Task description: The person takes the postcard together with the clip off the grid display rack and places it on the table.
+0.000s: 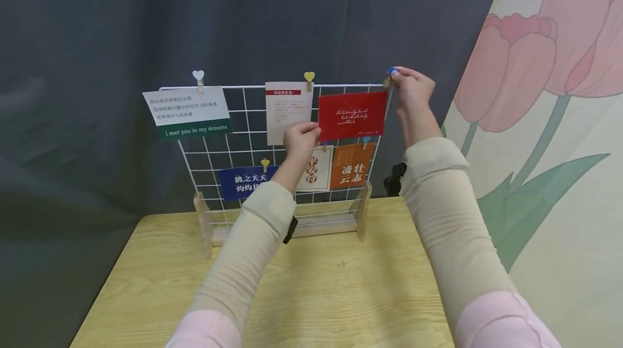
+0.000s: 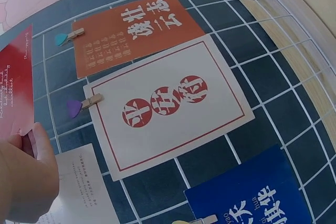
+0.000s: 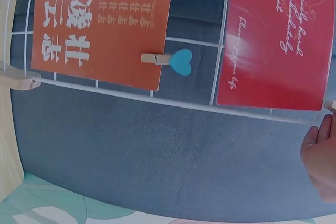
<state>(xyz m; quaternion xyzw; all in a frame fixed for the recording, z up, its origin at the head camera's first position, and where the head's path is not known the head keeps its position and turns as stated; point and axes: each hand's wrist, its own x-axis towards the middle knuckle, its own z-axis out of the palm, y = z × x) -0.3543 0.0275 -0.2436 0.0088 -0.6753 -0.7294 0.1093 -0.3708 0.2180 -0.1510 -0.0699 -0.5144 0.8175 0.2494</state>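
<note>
A red card (image 1: 351, 115) with white script lies against the upper right of a white wire grid (image 1: 250, 121). My left hand (image 1: 299, 145) pinches its lower left corner, as the left wrist view also shows. At the grid's top right corner my right hand (image 1: 413, 91) pinches a small wooden clothespin (image 1: 387, 82) with a blue top (image 1: 393, 71), beside the card's upper right corner. Whether the clothespin bites the card cannot be made out. Below the red card hang an orange card (image 3: 100, 30) with a teal heart clothespin (image 3: 180, 62) and a white card (image 2: 168, 106) with red circles.
A green-and-white card (image 1: 190, 113), a pale text card (image 1: 288, 107) and a blue card (image 1: 243, 181) hang on the grid by heart clothespins. Wooden feet (image 1: 203, 226) carry the grid on a wooden table (image 1: 336, 294). Behind it hangs a dark curtain (image 1: 292, 18); a tulip panel (image 1: 559, 148) stands right.
</note>
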